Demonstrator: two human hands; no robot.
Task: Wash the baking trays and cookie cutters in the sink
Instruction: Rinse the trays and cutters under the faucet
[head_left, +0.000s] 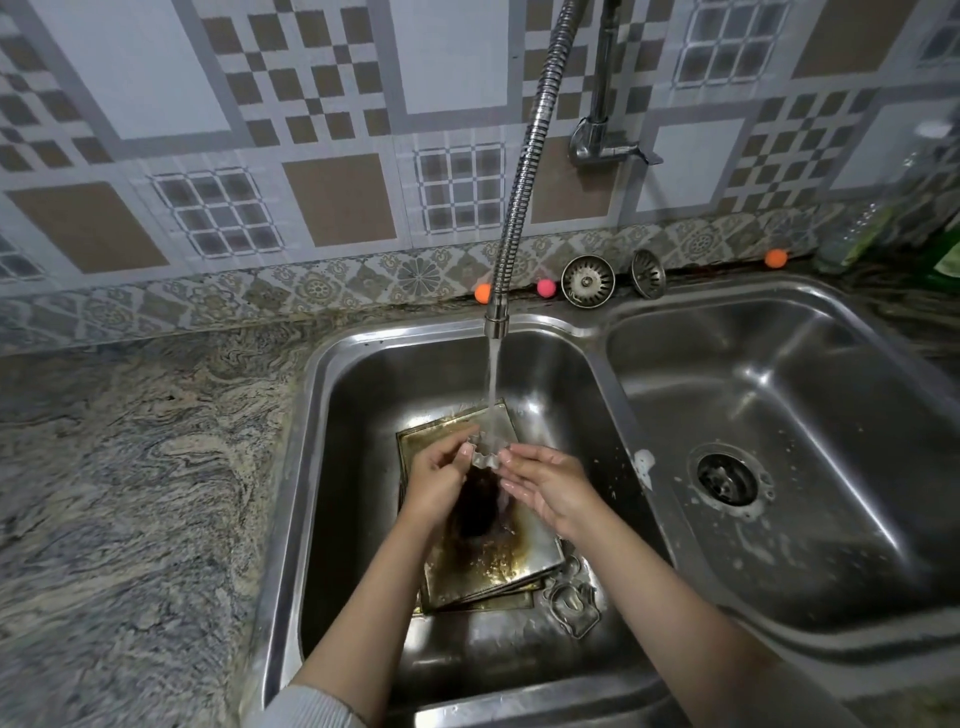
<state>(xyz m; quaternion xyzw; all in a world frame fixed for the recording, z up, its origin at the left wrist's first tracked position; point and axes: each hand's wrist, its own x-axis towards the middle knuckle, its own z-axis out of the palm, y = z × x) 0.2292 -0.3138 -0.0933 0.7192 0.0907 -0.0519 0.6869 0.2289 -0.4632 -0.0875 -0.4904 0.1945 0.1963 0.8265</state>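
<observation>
Over the left sink basin (363, 415) my left hand (439, 475) grips a small scalloped metal cookie cutter (485, 451) under the running water. My right hand (545, 483) lies beside it, fingers fairly straight, fingertips touching the cutter's right edge. Below the hands a stack of stained, browned baking trays (493, 561) lies flat on the basin floor. Another metal cookie cutter (574, 605) sits on the basin floor at the trays' front right corner.
A flexible steel faucet hose (524, 166) ends in a spout (496, 319) pouring water. The right basin (831, 389) has an open drain (727, 478). Two strainer plugs (588, 281) lean at the wall with small coloured balls. Granite counter (130, 467) lies left; bottles (883, 208) stand far right.
</observation>
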